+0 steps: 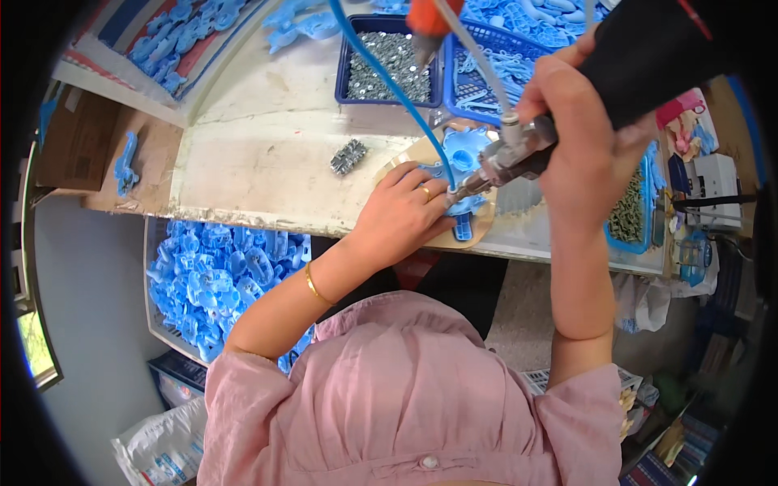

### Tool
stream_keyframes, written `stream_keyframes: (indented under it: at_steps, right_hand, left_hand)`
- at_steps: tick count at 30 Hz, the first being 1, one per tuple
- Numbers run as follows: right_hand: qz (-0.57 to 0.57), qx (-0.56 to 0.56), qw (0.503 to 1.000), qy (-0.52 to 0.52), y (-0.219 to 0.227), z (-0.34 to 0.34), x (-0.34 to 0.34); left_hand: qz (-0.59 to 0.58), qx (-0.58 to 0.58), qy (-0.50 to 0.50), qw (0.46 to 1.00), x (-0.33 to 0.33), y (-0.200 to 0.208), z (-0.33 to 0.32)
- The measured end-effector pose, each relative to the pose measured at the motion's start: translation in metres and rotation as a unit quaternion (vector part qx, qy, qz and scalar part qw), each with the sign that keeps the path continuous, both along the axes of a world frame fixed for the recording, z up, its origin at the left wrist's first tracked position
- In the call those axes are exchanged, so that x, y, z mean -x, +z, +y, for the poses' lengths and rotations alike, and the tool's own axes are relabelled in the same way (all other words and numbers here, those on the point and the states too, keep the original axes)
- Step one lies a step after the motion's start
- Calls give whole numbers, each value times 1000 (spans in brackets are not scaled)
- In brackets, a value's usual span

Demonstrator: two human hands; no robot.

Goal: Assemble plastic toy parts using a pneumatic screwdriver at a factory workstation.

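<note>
In my right hand [579, 134] is a black power screwdriver [648, 61], the fingers wrapped round its body. Its metal nose [478, 180] slants down to the left, the tip close beside my left fingertips. A blue plastic part [466, 150] lies on a brown board [485, 229] near the table's front edge. My left hand [403, 202] rests over the part's left side, fingers bent and gripping it; they hide some of it. Just left of that hand sits a small cluster of metal pieces [348, 156].
A dark blue basket [344, 93] of small metal pieces stands behind, next to a blue basket [466, 101] of blue parts. A blue hose [389, 77] hangs across. Screws fill a tray [628, 212] at right. A crate [154, 283] of blue parts stands below left.
</note>
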State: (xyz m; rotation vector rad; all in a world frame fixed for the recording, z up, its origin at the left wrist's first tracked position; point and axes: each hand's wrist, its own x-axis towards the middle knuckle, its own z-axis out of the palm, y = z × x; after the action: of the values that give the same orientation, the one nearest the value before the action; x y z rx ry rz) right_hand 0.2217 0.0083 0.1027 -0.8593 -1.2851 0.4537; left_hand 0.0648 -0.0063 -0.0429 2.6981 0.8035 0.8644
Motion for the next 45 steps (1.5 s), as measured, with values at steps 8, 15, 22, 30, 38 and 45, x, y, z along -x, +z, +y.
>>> stream_keyframes:
  at_steps: [8, 15, 22, 30, 38, 45]
  right_hand:
    - [36, 15, 997, 66, 71, 34, -30]
    - [66, -75, 987, 126, 53, 93, -77]
    - [-262, 213, 897, -285, -115, 119, -294]
    - [-549, 437, 615, -360, -149, 161, -347]
    - [-542, 229, 726, -356, -122, 128, -347]
    - [-230, 372, 864, 250, -47, -5, -169]
  left_hand:
    - [30, -13, -16, 999, -5, 12, -8]
    - [-15, 148, -36, 988, 40, 86, -16]
    - [233, 239, 222, 916, 194, 170, -77]
    - [167, 251, 252, 920, 137, 148, -54]
    - [104, 239, -18, 965, 37, 123, -1]
    - [-89, 388, -2, 917, -59, 88, 6]
